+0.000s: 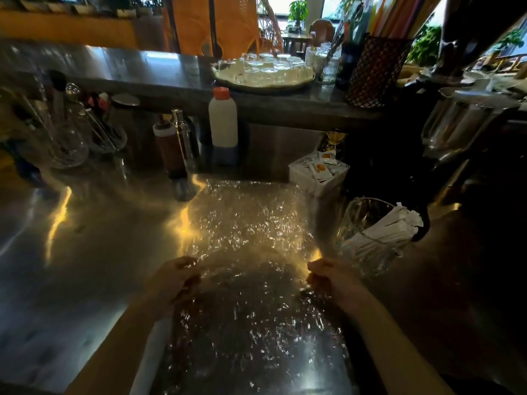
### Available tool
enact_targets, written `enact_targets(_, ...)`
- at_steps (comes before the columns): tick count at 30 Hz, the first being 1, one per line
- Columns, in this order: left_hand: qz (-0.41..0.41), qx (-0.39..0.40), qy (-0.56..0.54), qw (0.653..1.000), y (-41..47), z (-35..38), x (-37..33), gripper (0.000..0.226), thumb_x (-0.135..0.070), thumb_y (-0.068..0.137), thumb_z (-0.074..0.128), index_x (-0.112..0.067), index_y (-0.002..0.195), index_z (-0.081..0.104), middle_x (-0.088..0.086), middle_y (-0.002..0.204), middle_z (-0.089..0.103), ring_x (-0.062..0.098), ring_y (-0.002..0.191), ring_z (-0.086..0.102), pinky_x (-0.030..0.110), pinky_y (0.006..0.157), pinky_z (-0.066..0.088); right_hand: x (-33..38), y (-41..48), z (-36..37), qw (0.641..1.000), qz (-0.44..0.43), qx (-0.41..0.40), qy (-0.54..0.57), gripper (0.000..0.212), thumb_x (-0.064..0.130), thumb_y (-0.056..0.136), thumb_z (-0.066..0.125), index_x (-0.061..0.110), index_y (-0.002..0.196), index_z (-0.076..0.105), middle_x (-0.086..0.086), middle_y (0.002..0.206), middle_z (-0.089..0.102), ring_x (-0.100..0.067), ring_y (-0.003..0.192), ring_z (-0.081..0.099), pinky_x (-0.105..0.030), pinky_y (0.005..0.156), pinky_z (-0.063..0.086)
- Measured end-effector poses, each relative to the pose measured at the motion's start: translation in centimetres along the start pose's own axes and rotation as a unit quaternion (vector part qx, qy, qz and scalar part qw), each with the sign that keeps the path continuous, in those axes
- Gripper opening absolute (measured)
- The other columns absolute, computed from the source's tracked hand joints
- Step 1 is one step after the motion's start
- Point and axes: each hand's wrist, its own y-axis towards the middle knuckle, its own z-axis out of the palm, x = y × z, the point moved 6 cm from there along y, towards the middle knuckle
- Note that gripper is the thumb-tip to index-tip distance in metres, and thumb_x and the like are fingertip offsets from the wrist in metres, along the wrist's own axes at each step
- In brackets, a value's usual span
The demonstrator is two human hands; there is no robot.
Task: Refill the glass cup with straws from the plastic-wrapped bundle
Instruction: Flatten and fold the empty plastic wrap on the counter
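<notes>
The steel table [85, 252] fills most of the view, with a raised ledge [159, 81] along its far side. Spread over the table's middle is a large sheet of clear crinkled plastic wrap [245, 223]; no straws can be made out inside it. The left hand [174, 277] pinches the sheet's left edge with fingers curled closed on it, and the right hand [325, 273] pinches the right edge the same way, the sheet pulled flat between them.

On the ledge a round tray [228, 78] carries many upturned clear glasses [265, 64]. Beside it a dark mesh holder [373, 72] stands packed with long coloured straws [399, 12].

Just right of the right hand stands the glass cup [368, 238], holding a leaning cluster of paper-wrapped straws [385, 232]. Behind it an open white box [316, 175] holds small sachets [320, 169].

Against the ledge stand a white bottle [223, 121] with an orange cap, a brown squeeze bottle [168, 149], and a metal shaker [182, 138]. At far left, glass jars [71, 138] hold utensils.
</notes>
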Motion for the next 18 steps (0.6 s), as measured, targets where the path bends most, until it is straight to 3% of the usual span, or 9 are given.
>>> enact_targets(3,0.008,0.03,0.023,0.999,-0.5,0.3,-0.5,0.009,-0.002,0.082,0.06,-0.007,0.076,0.062,0.005,0.054,0.053,0.014,0.045,0.046,0.019,0.042,0.039,0.4,0.4,-0.4,1.0,-0.009,0.02,-0.002,0.005,0.001,0.083,0.059,0.001,0.082,0.064,-0.009,0.059,0.065,-0.016,0.05,0.062,-0.021,0.044,0.048)
enact_targets(7,0.034,0.071,0.063,0.995,-1.1,0.8,-1.3,0.017,0.006,0.077,0.064,-0.009,0.083,0.063,0.006,0.066,0.06,0.017,0.058,0.052,0.023,0.048,0.043,1.3,0.8,-0.9,0.999,-0.037,0.017,0.01,0.008,-0.001,0.083,0.057,0.0,0.086,0.065,-0.009,0.055,0.065,-0.017,0.046,0.06,-0.024,0.042,0.048)
enact_targets(12,0.069,0.003,-0.037,0.997,-0.7,0.5,-2.9,0.023,0.011,0.078,0.057,-0.01,0.073,0.064,-0.001,0.056,0.06,0.006,0.044,0.051,0.014,0.04,0.043,2.1,1.0,-0.4,0.995,-0.085,0.033,0.038,0.011,-0.003,0.083,0.055,0.002,0.087,0.064,-0.006,0.055,0.067,-0.015,0.045,0.061,-0.02,0.04,0.047)
enact_targets(16,0.141,-0.005,-0.034,0.989,-0.9,0.4,-4.6,0.035,0.016,0.078,0.053,-0.014,0.066,0.067,-0.004,0.055,0.063,0.004,0.046,0.054,0.014,0.042,0.045,2.7,1.5,-0.6,0.99,-0.11,0.059,0.071,0.019,-0.003,0.085,0.052,0.008,0.089,0.067,-0.008,0.058,0.069,-0.014,0.047,0.062,-0.02,0.039,0.046)
enact_targets(18,0.16,-0.005,-0.034,0.987,-1.1,0.2,-5.1,0.032,0.02,0.077,0.048,-0.006,0.067,0.064,-0.003,0.053,0.064,0.004,0.047,0.055,0.013,0.045,0.045,2.7,2.1,-0.5,0.988,-0.114,0.072,0.079,0.022,-0.006,0.084,0.05,0.008,0.086,0.067,-0.007,0.058,0.07,-0.013,0.047,0.062,-0.017,0.04,0.045)
